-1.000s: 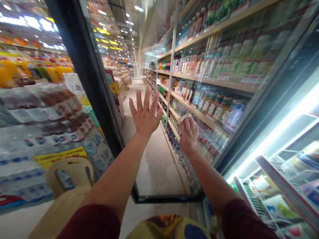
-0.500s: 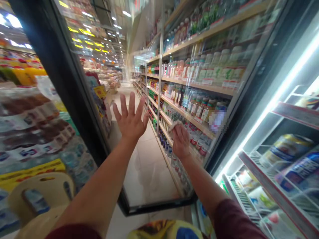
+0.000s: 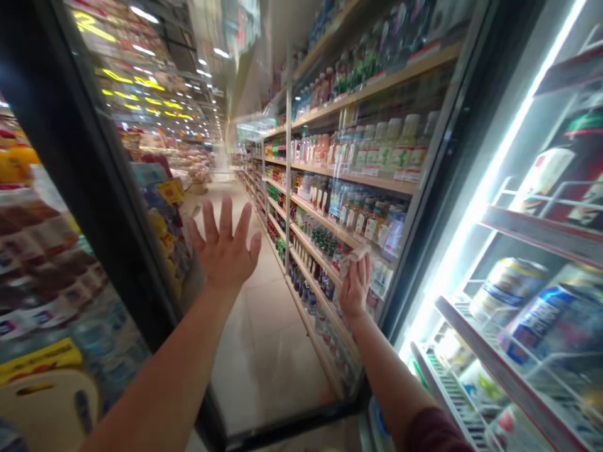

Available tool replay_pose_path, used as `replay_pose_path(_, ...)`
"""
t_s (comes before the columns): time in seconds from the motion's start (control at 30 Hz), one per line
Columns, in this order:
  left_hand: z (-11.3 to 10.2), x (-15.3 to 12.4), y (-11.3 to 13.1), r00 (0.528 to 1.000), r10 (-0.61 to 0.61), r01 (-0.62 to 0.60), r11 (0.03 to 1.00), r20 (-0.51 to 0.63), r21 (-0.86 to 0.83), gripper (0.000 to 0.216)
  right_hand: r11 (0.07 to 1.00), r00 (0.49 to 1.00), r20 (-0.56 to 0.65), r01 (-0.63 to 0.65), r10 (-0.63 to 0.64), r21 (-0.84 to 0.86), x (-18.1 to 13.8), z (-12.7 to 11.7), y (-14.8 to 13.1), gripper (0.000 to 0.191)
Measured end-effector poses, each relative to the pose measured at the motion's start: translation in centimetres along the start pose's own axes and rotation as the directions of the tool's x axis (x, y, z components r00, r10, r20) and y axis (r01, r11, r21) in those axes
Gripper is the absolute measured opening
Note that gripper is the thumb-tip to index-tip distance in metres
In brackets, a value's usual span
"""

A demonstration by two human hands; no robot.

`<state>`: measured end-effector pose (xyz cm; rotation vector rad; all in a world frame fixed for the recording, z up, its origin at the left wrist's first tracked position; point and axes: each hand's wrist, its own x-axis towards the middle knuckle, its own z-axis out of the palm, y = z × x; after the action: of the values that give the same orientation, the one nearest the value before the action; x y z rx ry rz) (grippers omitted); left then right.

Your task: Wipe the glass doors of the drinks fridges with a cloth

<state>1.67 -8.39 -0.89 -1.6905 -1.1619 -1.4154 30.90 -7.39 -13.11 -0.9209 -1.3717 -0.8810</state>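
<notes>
A glass door (image 3: 264,376) in a black frame stands swung out in front of me. My left hand (image 3: 226,248) lies spread against the glass, fingers apart, with nothing in it. To its right, my right hand (image 3: 357,285) presses a crumpled pale cloth (image 3: 355,256) to the pane, its fingers close together over the cloth. Through the glass show shelves (image 3: 348,172) with rows of bottles and a tiled aisle.
On the right is the lit cooler with wire racks (image 3: 471,336) holding cans (image 3: 511,289) and packs. Stacked bottle packs (image 3: 28,263) stand at left beyond the door frame, with a beige plastic chair (image 3: 47,402) at the lower left.
My right hand has moved with the cloth rightward across the glass. The left hand stays spread on the pane. The whole view has shifted, showing more of the cooler.
</notes>
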Motion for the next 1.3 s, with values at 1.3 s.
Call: replay_pose_path(1.3,0.7,-0.4,-0.2,0.995,0.076,-0.065,0.986,-0.068,0.157,0.061,0.996,0.997,0.007,0.083,-0.083,-0.021,11.7,3.6,-8.2,0.058)
